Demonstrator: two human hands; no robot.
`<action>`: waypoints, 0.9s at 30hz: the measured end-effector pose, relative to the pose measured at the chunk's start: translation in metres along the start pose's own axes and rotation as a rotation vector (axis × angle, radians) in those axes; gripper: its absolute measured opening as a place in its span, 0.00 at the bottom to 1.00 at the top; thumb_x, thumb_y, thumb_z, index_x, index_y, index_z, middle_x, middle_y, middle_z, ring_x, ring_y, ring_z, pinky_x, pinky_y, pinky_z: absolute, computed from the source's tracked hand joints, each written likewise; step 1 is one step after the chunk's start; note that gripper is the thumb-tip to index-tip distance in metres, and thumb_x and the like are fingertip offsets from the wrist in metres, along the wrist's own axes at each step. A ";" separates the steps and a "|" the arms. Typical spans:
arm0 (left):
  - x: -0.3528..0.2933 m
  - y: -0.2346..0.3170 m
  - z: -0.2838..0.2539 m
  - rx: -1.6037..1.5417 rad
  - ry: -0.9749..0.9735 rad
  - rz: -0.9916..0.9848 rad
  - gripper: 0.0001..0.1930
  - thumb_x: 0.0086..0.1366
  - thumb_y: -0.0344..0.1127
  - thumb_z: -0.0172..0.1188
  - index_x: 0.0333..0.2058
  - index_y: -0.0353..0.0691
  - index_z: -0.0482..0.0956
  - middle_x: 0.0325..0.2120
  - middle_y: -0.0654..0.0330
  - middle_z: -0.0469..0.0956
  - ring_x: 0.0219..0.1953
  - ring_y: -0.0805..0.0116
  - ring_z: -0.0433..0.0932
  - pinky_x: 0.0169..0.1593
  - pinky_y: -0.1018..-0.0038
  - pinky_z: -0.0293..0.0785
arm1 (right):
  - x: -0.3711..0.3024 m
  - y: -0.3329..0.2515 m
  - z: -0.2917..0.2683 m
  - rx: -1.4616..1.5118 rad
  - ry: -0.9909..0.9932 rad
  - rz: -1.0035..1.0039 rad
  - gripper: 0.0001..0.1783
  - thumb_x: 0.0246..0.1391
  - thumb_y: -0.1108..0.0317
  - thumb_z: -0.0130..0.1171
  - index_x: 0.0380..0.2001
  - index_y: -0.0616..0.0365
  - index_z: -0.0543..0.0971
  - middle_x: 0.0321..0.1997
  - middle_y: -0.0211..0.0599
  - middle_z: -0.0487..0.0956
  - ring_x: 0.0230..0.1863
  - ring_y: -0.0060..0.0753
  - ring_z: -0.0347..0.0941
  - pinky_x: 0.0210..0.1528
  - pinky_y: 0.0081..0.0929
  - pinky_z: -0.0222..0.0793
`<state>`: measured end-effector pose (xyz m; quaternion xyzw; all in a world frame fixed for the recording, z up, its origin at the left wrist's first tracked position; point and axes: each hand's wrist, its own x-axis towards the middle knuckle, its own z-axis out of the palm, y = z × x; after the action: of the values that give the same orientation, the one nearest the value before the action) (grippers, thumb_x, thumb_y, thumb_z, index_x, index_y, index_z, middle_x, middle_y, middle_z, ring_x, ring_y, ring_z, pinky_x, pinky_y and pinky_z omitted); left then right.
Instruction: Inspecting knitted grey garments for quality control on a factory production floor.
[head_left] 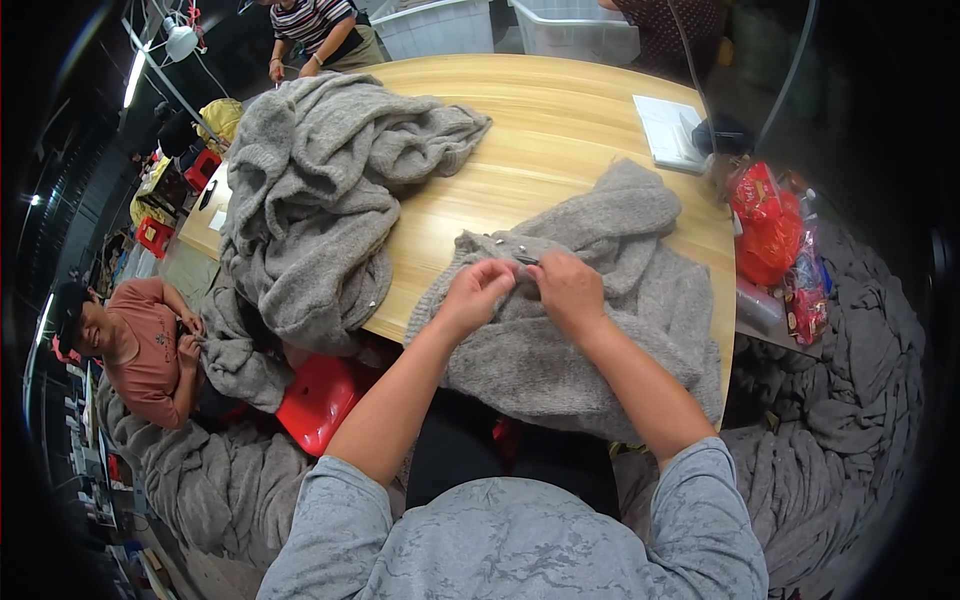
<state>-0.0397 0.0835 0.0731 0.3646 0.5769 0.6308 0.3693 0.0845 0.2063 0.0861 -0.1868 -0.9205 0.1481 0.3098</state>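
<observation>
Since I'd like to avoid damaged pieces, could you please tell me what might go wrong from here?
The small dark tool in the right hand is close to the grey knit garment and could snag it. The left hand is beside that tool, so a slip might hurt it. The garment droops over the near edge of the table, so its weight may pull it down.

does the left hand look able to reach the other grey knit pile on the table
Likely yes: only the edge of the near garment and wooden tabletop lie between the left hand and the grey knit pile; nothing tall blocks it.
</observation>
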 end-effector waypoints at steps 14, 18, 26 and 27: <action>0.066 -0.006 -0.074 1.008 0.176 0.179 0.15 0.53 0.27 0.54 0.41 0.36 0.70 0.41 0.52 0.71 0.41 0.59 0.73 0.44 0.70 0.71 | 0.015 0.296 -0.032 -0.327 -0.032 0.763 0.16 0.43 0.77 0.47 0.39 0.69 0.71 0.40 0.59 0.72 0.47 0.54 0.68 0.49 0.39 0.64; 0.081 -0.025 -0.072 1.252 0.083 0.246 0.19 0.48 0.20 0.49 0.41 0.37 0.71 0.47 0.48 0.67 0.49 0.48 0.66 0.52 0.64 0.65 | 0.020 0.265 -0.035 -0.338 -0.012 0.656 0.15 0.43 0.74 0.48 0.38 0.64 0.72 0.41 0.51 0.72 0.47 0.51 0.66 0.50 0.39 0.62; 0.090 -0.020 -0.079 1.226 0.052 0.100 0.13 0.46 0.25 0.52 0.34 0.39 0.71 0.37 0.46 0.72 0.40 0.47 0.70 0.42 0.61 0.67 | -0.025 0.071 -0.017 -0.001 -0.190 -0.061 0.27 0.37 0.58 0.63 0.42 0.58 0.70 0.44 0.43 0.68 0.49 0.45 0.62 0.51 0.37 0.59; 0.087 -0.013 -0.079 1.135 0.166 0.003 0.12 0.46 0.25 0.51 0.33 0.38 0.70 0.31 0.45 0.74 0.37 0.46 0.71 0.40 0.60 0.68 | -0.025 0.065 -0.011 -0.121 -0.145 -0.072 0.27 0.36 0.58 0.63 0.42 0.58 0.70 0.44 0.42 0.67 0.50 0.45 0.61 0.51 0.38 0.59</action>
<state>-0.1494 0.1246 0.0575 0.4559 0.8516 0.2495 0.0683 0.1260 0.2546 0.0559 -0.1606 -0.9538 0.0940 0.2358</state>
